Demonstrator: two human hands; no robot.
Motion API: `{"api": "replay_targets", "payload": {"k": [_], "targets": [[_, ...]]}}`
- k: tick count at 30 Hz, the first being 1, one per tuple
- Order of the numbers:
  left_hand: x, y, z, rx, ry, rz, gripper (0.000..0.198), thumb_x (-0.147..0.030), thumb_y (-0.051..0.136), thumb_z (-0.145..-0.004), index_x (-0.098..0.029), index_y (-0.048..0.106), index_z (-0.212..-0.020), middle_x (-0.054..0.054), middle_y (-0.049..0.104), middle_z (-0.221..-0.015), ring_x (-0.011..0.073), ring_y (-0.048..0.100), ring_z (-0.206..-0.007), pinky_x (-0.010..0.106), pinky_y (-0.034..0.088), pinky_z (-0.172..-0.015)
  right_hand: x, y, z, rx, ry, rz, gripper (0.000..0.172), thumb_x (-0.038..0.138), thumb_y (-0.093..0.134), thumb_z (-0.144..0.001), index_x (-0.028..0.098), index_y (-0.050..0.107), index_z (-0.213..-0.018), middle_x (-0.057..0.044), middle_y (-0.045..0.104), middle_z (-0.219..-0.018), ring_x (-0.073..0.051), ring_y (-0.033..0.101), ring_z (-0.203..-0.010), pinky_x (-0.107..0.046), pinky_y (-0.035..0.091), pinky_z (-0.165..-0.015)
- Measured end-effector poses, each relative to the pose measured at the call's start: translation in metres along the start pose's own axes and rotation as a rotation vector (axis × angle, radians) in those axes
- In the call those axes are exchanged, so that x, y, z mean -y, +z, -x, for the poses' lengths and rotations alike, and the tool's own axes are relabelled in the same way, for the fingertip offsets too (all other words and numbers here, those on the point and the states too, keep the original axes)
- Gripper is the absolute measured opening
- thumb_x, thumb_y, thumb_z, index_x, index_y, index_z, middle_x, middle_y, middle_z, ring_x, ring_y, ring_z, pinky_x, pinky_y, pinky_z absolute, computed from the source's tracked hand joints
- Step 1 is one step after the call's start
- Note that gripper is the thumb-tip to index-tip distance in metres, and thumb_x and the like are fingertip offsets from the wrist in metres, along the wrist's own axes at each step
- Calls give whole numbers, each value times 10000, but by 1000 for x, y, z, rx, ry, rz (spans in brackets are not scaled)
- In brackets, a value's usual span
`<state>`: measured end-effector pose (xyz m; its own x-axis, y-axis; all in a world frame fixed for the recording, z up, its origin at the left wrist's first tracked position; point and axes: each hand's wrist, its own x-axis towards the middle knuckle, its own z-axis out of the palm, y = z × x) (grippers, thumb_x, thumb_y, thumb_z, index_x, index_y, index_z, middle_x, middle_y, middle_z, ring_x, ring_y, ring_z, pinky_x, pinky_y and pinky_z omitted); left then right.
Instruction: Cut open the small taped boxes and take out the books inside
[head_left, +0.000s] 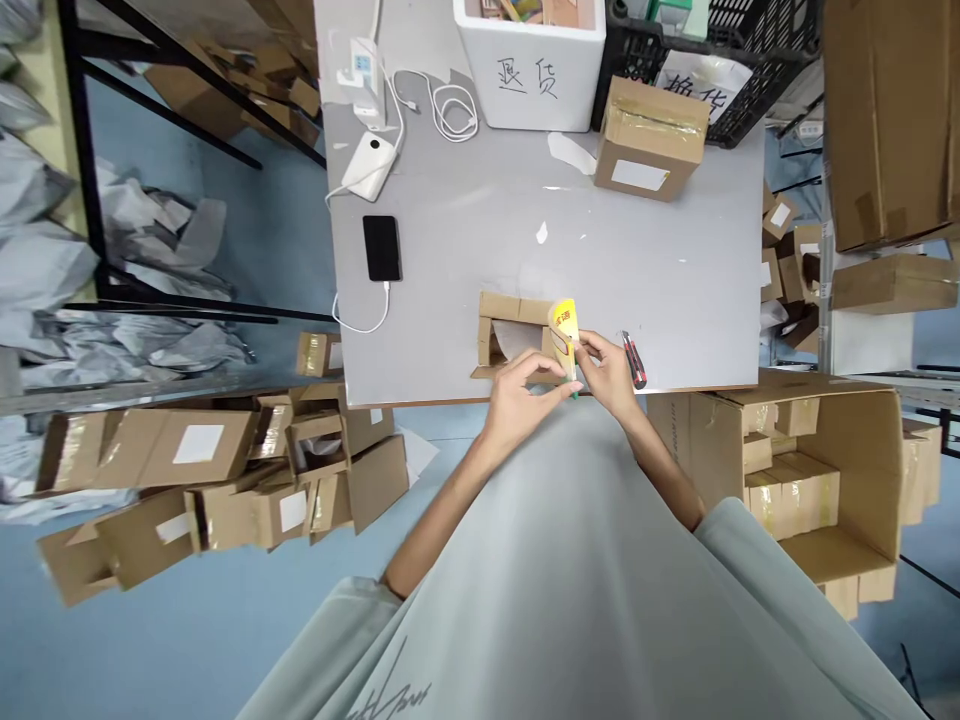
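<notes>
My left hand (521, 392) and my right hand (607, 375) meet near the table's front edge on a small yellow packet (564, 320) with dark red print and a bit of green at its lower end. Both hands are closed, thumb and fingers pinching its lower part, which they partly hide. Just behind my left hand lies a small opened cardboard box (517, 306) with whitish paper or film inside. To the right of my right hand rests a red and black box cutter (634, 360), apart from the fingers.
On the grey table (450, 240) are a phone (382, 248) on a cable, a white power bank (370, 165), a taped carton (651, 140), a white bin (530, 80) and a black crate (731, 70). A large open carton (862, 460) stands right; several boxes lie left.
</notes>
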<state>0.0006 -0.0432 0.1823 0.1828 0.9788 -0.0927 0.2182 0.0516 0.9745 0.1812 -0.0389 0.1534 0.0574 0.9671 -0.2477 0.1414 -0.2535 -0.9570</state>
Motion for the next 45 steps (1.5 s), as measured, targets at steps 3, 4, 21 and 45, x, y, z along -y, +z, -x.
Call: {"api": "replay_targets", "payload": {"k": [3, 4, 21, 45], "targets": [[-2, 15, -1, -33, 14, -30, 350, -567, 910, -916, -266, 737, -874, 22, 759, -917, 222, 733, -884, 395, 620, -872, -3, -10, -5, 4, -8, -19, 436, 649, 684, -1042, 248, 834, -1125, -57, 868, -1131, -257, 808, -1076, -408, 648, -1048], [-1, 18, -3, -44, 5, -27, 325, -541, 901, -924, -264, 734, -894, 22, 757, -933, 219, 735, -896, 392, 622, -883, -5, -15, -6, -12, -7, -31, 438, 652, 691, -1037, 245, 830, -1124, -60, 869, -1124, -258, 810, -1068, -410, 651, -1040], [5, 66, -35, -276, -250, 330, 525, -669, 914, -869, -218, 753, -1086, 73, 839, -1018, 225, 819, -906, 335, 676, -811, 0, -19, 6, 78, -210, 511, 337, 363, 502, -1171, 274, 731, -1402, -124, 715, -1581, -290, 672, -1501, -469, 605, -1224], [41, -79, -47, -20, -362, 391, 551, -667, 965, -768, -177, 865, -1000, 83, 859, -998, 281, 801, -955, 374, 668, -851, 18, 56, -4, -123, -94, 401, 222, 461, 648, -1096, 266, 751, -1126, -86, 807, -1176, -240, 747, -922, -419, 662, -902]]}}
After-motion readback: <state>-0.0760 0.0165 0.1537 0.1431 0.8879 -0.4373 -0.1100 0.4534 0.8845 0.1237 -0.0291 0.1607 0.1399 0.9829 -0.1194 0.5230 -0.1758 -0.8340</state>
